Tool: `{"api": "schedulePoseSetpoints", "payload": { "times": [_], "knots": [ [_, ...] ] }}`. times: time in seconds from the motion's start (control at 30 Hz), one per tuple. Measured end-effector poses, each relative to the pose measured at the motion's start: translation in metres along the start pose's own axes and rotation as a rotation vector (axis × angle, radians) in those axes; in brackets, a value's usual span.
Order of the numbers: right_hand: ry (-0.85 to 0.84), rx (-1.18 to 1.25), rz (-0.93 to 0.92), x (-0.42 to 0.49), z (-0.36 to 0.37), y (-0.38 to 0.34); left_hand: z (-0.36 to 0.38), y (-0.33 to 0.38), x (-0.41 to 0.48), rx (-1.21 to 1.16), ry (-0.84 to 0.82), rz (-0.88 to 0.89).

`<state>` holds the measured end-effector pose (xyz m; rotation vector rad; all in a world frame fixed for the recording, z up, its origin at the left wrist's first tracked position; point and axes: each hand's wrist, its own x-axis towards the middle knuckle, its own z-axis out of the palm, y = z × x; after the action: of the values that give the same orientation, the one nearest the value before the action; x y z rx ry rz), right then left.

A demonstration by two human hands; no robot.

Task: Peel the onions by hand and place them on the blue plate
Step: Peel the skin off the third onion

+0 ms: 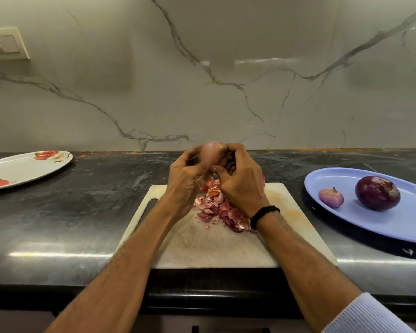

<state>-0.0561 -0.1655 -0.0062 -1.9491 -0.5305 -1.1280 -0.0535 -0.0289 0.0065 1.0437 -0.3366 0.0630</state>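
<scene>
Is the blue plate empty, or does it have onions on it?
Not empty. The blue plate holds a small pale onion and a big dark purple onion, lying apart.

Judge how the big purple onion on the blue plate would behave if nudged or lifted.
The large onion looks rounded, so a nudge would probably roll it across the shallow blue plate. Its glossy peeled surface may be slippery. It seems firm, not floppy.

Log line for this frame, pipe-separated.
stage: peeling | left hand, right hand: grip onion | peels: piled on cutting board | blue plate: small onion, large onion
</scene>
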Motion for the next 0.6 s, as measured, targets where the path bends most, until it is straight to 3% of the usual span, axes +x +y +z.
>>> {"api": "schedulePoseSetpoints", "payload": {
  "times": [0.6],
  "knots": [
    [0.009, -0.093, -0.063, 0.0, 0.0017, 0.0032, 0.0007, 0.0019, -0.0014, 0.046, -0.026, 0.017]
  ]
}}
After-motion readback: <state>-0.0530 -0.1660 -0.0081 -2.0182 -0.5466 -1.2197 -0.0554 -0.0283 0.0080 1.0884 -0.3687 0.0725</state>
